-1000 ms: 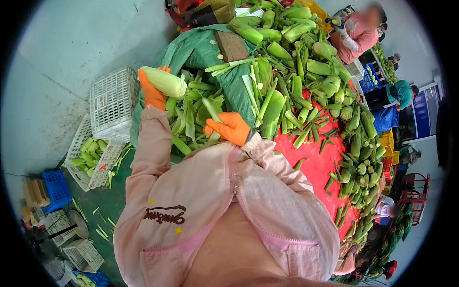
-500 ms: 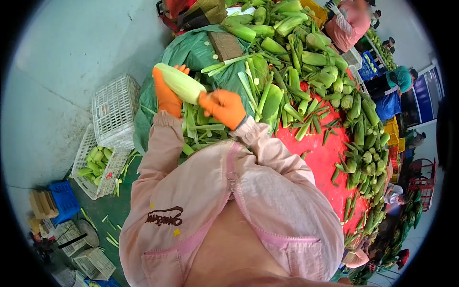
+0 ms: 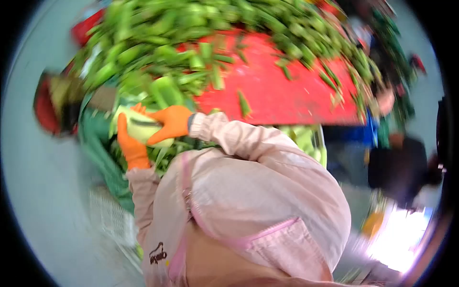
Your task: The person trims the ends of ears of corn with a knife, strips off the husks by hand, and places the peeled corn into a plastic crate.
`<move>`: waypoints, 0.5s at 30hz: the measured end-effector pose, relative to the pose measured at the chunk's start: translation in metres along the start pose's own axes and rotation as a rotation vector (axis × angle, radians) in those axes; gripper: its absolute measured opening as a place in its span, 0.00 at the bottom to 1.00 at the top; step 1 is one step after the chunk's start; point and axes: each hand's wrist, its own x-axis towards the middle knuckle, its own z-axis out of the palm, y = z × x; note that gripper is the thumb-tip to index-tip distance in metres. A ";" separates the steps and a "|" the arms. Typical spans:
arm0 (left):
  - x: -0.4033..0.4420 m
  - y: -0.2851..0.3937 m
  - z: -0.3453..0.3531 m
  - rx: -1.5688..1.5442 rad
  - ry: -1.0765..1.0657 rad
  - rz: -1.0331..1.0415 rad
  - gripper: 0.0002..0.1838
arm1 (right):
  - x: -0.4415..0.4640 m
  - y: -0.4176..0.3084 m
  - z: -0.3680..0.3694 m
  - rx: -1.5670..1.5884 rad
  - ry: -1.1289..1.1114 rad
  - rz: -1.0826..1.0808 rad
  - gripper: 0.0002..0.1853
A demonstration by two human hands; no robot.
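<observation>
An ear of corn (image 3: 138, 130) in pale green husk lies between my two orange-gloved hands, blurred by motion. My left hand (image 3: 132, 146) is wrapped round its left side, with fingertips showing at the far edge. Across the ear's right side lies my right hand (image 3: 171, 124), its thumb and fingers closed over the husk. A dark streak shows on the ear beside the right fingers; I cannot make out what it is. Loose husk leaves (image 3: 165, 155) lie just below the ear, by a green sheet (image 3: 103, 148).
A red tabletop (image 3: 277, 95) extends to the right, with a large heap of green corn (image 3: 191, 24) along its far side. A white crate (image 3: 112, 220) stands at lower left. A person in dark clothing (image 3: 399, 165) is at the right. More pale ears (image 3: 306, 141) lie beside my right sleeve.
The head view has swung round to the right and blurred. My right hand has shifted from the ear's lower end onto its side; my left hand still holds it.
</observation>
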 end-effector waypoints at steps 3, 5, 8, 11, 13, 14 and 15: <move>0.001 -0.040 0.058 0.359 -0.105 -0.097 0.38 | -0.044 0.021 -0.016 0.032 0.087 0.200 0.48; 0.009 -0.071 0.078 0.557 -0.176 -0.165 0.40 | -0.079 0.044 -0.022 0.103 0.188 0.302 0.45; 0.033 -0.119 0.096 0.544 -0.392 -0.406 0.41 | -0.141 0.089 -0.015 0.263 0.416 0.305 0.39; 0.023 -0.140 0.140 0.735 -0.679 -0.409 0.39 | -0.224 0.102 -0.009 0.519 0.732 0.434 0.32; 0.026 -0.161 0.141 0.733 -0.771 -0.428 0.38 | -0.271 0.123 0.016 1.023 1.045 0.578 0.32; 0.030 -0.168 0.139 0.736 -0.793 -0.523 0.37 | -0.298 0.134 0.023 0.991 1.169 0.713 0.33; 0.032 -0.172 0.137 0.739 -0.810 -0.612 0.37 | -0.326 0.144 0.029 0.953 1.286 0.848 0.34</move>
